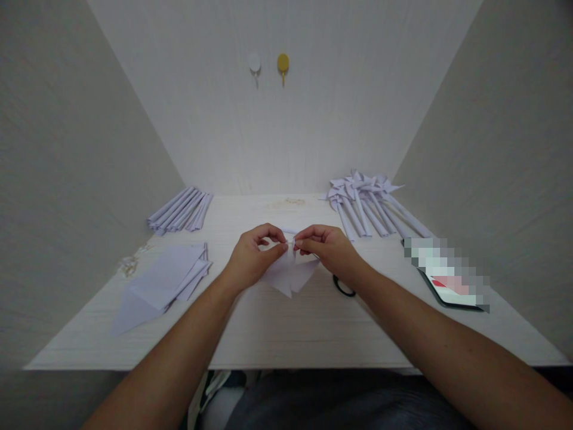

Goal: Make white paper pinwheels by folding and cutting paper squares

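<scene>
- Head view: left hand (pixel 257 249), grip pinched tight, holds folded paper (pixel 284 276) left of the phone (pixel 441 286).
- Right hand (pixel 329 242), grip likewise pinched, holds it too.
- Pinwheels (pixel 358 190) lie beyond the phone, leftward.

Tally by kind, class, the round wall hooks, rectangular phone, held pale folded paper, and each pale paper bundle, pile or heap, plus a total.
Round white hook and round yellow hook: 2
Dark-edged rectangular phone: 1
Bundle of pale paper tubes: 1
Pile of pale paper sheets: 1
Heap of pale paper pinwheels: 1
Pale folded paper, held: 1
Total: 7
</scene>
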Available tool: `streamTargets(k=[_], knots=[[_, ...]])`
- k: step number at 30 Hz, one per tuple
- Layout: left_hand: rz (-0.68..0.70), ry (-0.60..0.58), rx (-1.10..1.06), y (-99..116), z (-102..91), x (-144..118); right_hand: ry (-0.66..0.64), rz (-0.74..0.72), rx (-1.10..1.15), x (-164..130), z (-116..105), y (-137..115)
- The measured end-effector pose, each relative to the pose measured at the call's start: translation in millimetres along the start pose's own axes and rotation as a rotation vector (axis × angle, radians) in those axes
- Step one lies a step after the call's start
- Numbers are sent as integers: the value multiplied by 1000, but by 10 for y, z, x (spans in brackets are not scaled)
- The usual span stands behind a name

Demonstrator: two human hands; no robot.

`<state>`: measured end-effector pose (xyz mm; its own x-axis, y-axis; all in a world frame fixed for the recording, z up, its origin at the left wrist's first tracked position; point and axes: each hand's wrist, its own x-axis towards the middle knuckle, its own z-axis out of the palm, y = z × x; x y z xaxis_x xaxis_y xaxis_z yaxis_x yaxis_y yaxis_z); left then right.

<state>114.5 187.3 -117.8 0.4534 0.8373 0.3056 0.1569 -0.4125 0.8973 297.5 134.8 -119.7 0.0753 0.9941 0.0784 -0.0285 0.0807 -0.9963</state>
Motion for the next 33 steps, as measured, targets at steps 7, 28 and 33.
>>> streamTargets(k=[7, 28, 33], knots=[[137, 29, 199, 30, -9, -17, -14, -40, -21, 12, -9, 46], [404, 51, 563, -6, -1, -48, -9, -119, -100, -3, 19, 86], [408, 45, 570, -8, 6, -47, 6, -150, -148, -13, 18, 105]])
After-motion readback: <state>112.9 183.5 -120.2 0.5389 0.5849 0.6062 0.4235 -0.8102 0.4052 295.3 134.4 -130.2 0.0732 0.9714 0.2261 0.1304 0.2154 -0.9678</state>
